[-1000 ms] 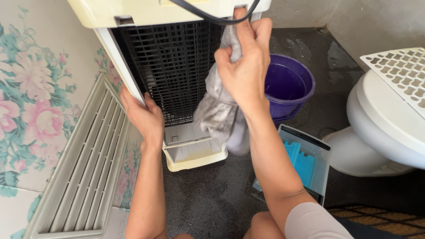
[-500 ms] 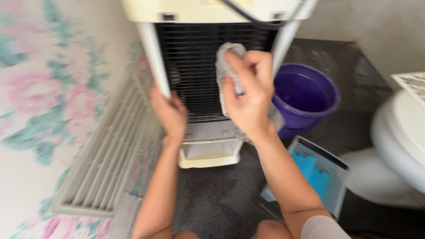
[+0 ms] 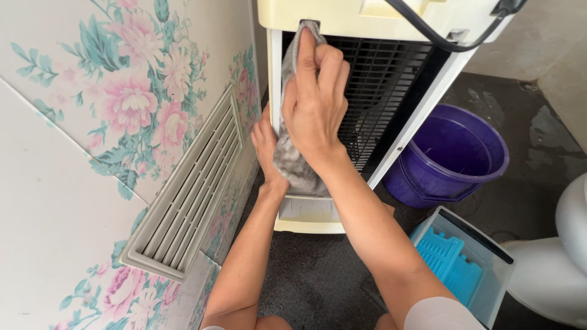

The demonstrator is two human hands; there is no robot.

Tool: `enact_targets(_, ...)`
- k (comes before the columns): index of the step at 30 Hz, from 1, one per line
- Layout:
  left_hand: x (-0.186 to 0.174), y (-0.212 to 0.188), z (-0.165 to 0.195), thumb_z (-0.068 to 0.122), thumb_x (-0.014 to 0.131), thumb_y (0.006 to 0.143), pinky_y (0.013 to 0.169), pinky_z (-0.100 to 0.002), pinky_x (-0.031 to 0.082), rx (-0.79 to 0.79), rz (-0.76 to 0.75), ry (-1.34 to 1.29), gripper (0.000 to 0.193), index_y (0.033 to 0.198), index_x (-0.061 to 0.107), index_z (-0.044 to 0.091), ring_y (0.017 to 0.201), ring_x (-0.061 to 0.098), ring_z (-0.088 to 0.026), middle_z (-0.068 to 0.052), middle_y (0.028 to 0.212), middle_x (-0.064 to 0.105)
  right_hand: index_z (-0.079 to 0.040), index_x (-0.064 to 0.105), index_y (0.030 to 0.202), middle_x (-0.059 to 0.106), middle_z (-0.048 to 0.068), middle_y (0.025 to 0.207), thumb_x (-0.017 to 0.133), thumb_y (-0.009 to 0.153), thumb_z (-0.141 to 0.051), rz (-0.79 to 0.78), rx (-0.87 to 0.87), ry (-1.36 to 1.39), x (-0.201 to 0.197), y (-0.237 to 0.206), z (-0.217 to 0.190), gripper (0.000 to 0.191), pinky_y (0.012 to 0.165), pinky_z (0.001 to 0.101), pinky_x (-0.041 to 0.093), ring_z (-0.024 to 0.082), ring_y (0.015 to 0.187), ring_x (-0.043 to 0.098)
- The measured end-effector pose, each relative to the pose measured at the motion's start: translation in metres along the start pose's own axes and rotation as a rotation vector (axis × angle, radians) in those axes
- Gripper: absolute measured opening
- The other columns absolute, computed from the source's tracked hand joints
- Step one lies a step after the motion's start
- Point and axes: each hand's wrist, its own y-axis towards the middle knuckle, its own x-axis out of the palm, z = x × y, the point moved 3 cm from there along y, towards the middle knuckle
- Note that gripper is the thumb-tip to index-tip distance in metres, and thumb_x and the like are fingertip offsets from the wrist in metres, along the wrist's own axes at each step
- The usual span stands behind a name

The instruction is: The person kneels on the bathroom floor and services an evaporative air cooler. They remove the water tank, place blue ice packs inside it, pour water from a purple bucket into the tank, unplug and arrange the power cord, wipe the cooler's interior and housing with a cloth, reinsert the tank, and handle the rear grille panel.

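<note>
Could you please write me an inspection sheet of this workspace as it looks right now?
Surface: dark speckled floor, damp patches near the wall.
Job's things: cream air cooler with black grille; grey cloth against its left frame.
Clutter: purple bucket; tray of blue ice packs; loose vent panel.
Grips: right hand presses the cloth; left hand steadies the frame.
Cables: black cord.
Surroundings: floral wall; toilet.

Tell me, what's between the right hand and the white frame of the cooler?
A grey cloth, pressed under the right hand against the air cooler's frame, in the head view.
</note>
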Motion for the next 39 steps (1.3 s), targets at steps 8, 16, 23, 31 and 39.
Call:
enact_targets(8,-0.046,0.005,0.014,0.036,0.073,0.101,0.090,-0.043,0.053,-0.252,-0.068,-0.237,0.053,0.139,0.057,0.003,0.103,0.062,-0.033,-0.016,0.129,0.060,0.002,0.067,0.142,0.066,0.008,0.122,0.066,0.111,-0.004,-0.287,0.337,0.818,-0.070,-0.025,0.043,0.031,0.100,0.0272,0.052,0.015,0.112,0.063)
enact_targets(16,0.012,-0.036,0.094,0.049,0.057,0.108,0.089,-0.039,0.060,-0.660,-0.724,-0.911,0.061,0.136,0.064,-0.005,0.100,0.071,-0.023,-0.017,0.116,0.075,0.002,0.061,0.133,0.072,0.013,0.121,0.075,0.099,-0.007,-0.105,0.898,0.981,-0.103,-0.076,0.088,0.038,0.095,0.0311,0.055,0.018,0.109,0.068)
enact_targets(23,-0.008,-0.025,0.119,0.023,0.065,0.108,0.087,-0.030,0.060,-0.189,-0.680,-0.590,0.029,0.125,0.076,0.002,0.097,0.071,-0.012,-0.007,0.108,0.079,-0.003,0.059,0.138,0.066,0.006,0.129,0.073,0.111,-0.005,0.315,0.474,0.499,-0.160,-0.092,0.068,0.031,0.109,0.0282,0.054,0.013,0.118,0.064)
enact_targets(31,0.079,-0.056,0.112,0.009,0.046,0.104,0.121,-0.042,0.046,-0.113,-0.546,-0.610,0.055,0.159,0.045,0.002,0.141,0.057,-0.030,-0.020,0.156,0.055,0.000,0.045,0.130,0.056,0.008,0.123,0.087,0.101,-0.009,0.373,0.141,-0.039,-0.129,-0.008,0.143,0.052,0.108,0.0293,0.047,0.017,0.120,0.056)
enact_targets(39,0.139,-0.094,0.067,0.036,0.032,0.105,0.130,-0.042,0.024,-0.163,-0.716,-0.709,0.069,0.165,0.032,0.001,0.156,0.033,-0.038,-0.023,0.166,0.032,0.001,0.054,0.130,0.066,0.007,0.115,0.072,0.112,-0.004,0.318,0.254,0.475,-0.116,-0.013,0.174,0.026,0.102,0.0281,0.048,0.013,0.107,0.060)
